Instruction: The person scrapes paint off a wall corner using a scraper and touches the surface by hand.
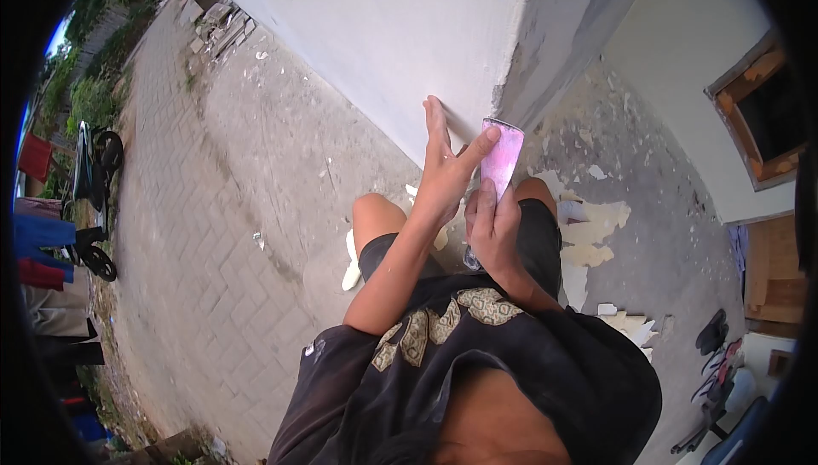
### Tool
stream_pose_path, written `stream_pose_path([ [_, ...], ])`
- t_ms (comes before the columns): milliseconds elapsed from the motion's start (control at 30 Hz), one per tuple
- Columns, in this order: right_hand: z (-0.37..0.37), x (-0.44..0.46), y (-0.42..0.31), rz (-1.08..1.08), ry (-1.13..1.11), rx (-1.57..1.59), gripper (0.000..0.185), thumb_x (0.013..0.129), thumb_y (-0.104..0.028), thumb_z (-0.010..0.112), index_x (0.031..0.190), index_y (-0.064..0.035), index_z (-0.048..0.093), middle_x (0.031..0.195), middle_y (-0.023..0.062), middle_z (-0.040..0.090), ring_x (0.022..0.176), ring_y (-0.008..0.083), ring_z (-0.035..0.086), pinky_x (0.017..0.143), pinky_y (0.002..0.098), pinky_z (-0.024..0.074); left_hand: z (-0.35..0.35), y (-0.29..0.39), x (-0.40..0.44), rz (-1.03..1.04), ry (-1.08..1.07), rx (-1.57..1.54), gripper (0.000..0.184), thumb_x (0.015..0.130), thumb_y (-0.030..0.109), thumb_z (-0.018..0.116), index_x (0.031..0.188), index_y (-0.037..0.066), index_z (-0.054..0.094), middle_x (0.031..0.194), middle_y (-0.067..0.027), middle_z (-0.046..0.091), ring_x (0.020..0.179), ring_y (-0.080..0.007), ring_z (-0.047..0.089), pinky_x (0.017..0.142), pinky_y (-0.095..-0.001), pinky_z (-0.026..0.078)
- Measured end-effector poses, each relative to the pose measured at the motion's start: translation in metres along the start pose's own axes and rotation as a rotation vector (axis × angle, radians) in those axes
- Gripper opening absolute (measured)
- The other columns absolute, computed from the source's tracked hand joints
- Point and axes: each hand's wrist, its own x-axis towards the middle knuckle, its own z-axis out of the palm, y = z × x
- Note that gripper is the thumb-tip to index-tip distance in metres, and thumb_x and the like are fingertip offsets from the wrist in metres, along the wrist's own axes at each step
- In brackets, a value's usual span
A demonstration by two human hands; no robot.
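Observation:
A flat pink object with a dark upper edge is near the bottom corner of a white wall. My right hand is closed around its lower part, with the thumb on the pink face. My left hand is beside it, fingers stretched toward the wall and the thumb tip on the object's upper face. Whether the left fingers touch the wall I cannot tell. Below my right hand, a small clear or shiny item is partly hidden.
Pale flakes lie on the concrete to the right, near my knee. Rubble lies along the wall at the upper left. Motorbikes and hanging clothes are at the far left. Sandals and a wooden-framed opening are at the right.

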Motion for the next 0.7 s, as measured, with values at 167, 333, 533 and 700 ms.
stream_pose_path([
  [167,0.004,0.016,0.002,-0.139,-0.004,-0.090,0.025,0.104,-0.013,0.042,0.112,0.0073,0.054,0.061,0.0057,0.053,0.051,0.0116,0.053,0.048,0.0313,0.0399,0.001,0.004,0.003,-0.029,0.004,-0.065,0.118,0.085,0.046,0.073,0.150,-0.012,-0.006,0.158,-0.0311,-0.014,0.149,-0.0334,-0.014,0.121,-0.0396,0.001],
  [333,0.001,0.009,0.006,-0.129,-0.016,-0.133,0.028,0.103,-0.012,0.041,0.120,0.0079,0.054,0.063,0.0082,0.057,0.051,0.0134,0.053,0.048,0.0331,0.0413,0.001,0.010,0.006,-0.046,-0.011,-0.116,0.118,0.085,0.042,0.074,0.150,-0.012,-0.009,0.158,-0.0304,-0.015,0.149,-0.0334,-0.014,0.121,-0.0418,0.006],
  [533,-0.023,-0.021,0.019,-0.090,-0.142,-0.212,0.051,0.101,-0.016,0.049,0.144,0.0062,0.034,0.096,0.0153,0.066,0.068,0.0135,0.060,0.063,0.0300,0.0507,-0.017,0.000,-0.002,0.016,-0.177,0.044,0.111,0.090,0.039,0.069,0.153,0.002,-0.014,0.160,-0.0178,-0.024,0.149,-0.0311,-0.015,0.119,-0.0546,0.016],
  [700,-0.045,-0.020,0.006,0.143,-0.206,0.093,0.042,0.105,-0.021,0.041,0.141,0.0007,0.037,0.074,0.0054,0.057,0.060,0.0076,0.051,0.053,0.0248,0.0425,-0.024,-0.017,-0.001,-0.005,-0.166,-0.200,0.091,0.099,0.039,0.052,0.156,0.009,-0.012,0.162,-0.0120,-0.022,0.150,-0.0276,-0.013,0.121,-0.0488,0.012],
])
